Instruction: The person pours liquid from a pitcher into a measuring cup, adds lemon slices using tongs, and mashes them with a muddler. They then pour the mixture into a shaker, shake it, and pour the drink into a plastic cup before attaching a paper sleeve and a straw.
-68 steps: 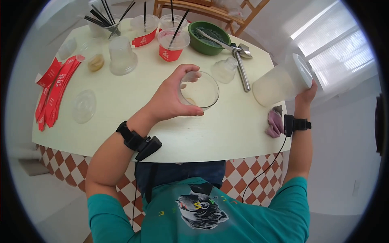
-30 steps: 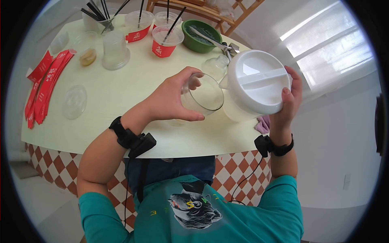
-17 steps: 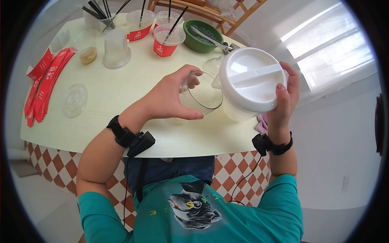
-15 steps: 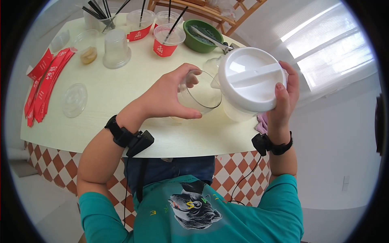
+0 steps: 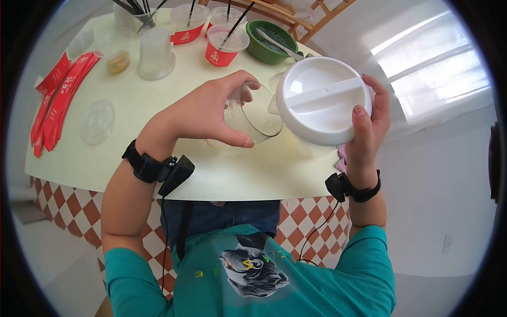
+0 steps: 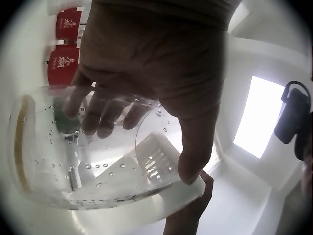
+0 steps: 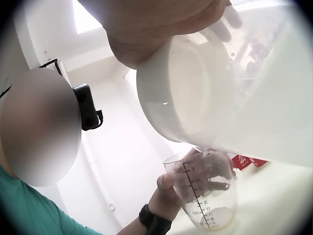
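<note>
Tilted to the right, a clear measuring cup (image 5: 254, 113) is gripped by the left hand (image 5: 198, 111) over the table. Its printed scale shows in the right wrist view, and droplets cling to its wall in the left wrist view. The right hand (image 5: 371, 119) grips a translucent jug (image 7: 269, 98) by its white-lidded end (image 5: 323, 100), leaning it toward the cup. The jug's spout (image 5: 273, 105) is at the cup's rim; whether they touch, I cannot tell. A slanting level line shows through the jug wall. No falling stream is discernible.
Red-banded cups (image 5: 222, 52) with black straws and a green bowl (image 5: 270, 45) stand at the back. On the left lie red strips (image 5: 66, 98), a clear lid (image 5: 98, 121) and an upturned plastic cup (image 5: 155, 55). A pink cloth (image 5: 341, 158) lies behind the jug.
The right hand has brought the jug leftward from the table's right side and tipped it toward the cup. Lately the left hand has shifted slightly left, with the cup leaning more.
</note>
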### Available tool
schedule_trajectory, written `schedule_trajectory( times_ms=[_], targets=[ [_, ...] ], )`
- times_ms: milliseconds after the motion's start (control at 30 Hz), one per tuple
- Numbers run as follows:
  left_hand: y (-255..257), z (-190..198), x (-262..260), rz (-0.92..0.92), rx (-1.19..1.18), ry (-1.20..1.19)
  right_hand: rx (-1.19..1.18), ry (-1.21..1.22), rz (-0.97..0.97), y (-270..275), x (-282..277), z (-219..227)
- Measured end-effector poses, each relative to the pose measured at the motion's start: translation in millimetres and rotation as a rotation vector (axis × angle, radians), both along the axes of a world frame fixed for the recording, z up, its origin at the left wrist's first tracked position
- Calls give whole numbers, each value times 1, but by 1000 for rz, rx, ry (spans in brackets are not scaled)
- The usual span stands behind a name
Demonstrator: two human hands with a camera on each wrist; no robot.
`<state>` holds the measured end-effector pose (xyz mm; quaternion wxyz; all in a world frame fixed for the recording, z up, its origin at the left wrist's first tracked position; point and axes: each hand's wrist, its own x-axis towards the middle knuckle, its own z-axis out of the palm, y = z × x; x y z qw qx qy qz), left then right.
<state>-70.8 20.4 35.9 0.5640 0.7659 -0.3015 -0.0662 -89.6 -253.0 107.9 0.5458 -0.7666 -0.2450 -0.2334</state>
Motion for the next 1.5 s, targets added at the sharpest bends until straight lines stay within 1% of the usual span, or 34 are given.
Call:
schedule_trajectory(
  times_ms=[67, 200, 300, 400, 500, 567, 800, 867, 1100, 1200, 1267, 1300, 1367, 1500],
  targets=[
    [1, 0, 0, 8, 20, -55, -21, -8, -7, 2, -2, 1],
    [-7, 6, -3, 13, 58, -63, -17, -1, 8, -1, -7, 1],
    [-6, 6, -3, 7, 65, -57, -38, 10, -17, 4, -8, 1],
    [-7, 5, -2, 11, 73, -70, -41, -24, -13, 2, -8, 0],
    [-9, -1, 0, 23, 55, -72, -55, -23, -38, -1, -8, 0],
    [-12, -6, 2, 12, -22, -62, -4, -7, -31, -3, -7, 2],
    [-15, -12, 3, -9, -59, 24, 34, 14, -28, -8, 0, 6],
    [-20, -15, 5, -7, -146, 24, 143, 69, -5, -15, 2, 7],
    [-20, -19, 6, -6, -111, 35, 153, 49, -12, -29, 10, 4],
    [-19, -24, 6, 22, -100, 42, 214, 97, -35, -48, 20, 6],
    [-19, -25, 6, 25, -95, 59, 397, 135, -92, -66, 29, 2],
    [-19, -25, 5, 24, -96, 58, 396, 133, -93, -75, 32, -1],
    [-20, -25, 5, 29, -122, 80, 513, 147, -70, -84, 34, -4],
    [-21, -23, 5, 27, -107, 73, 500, 157, -111, -77, 26, -3]
  ],
)
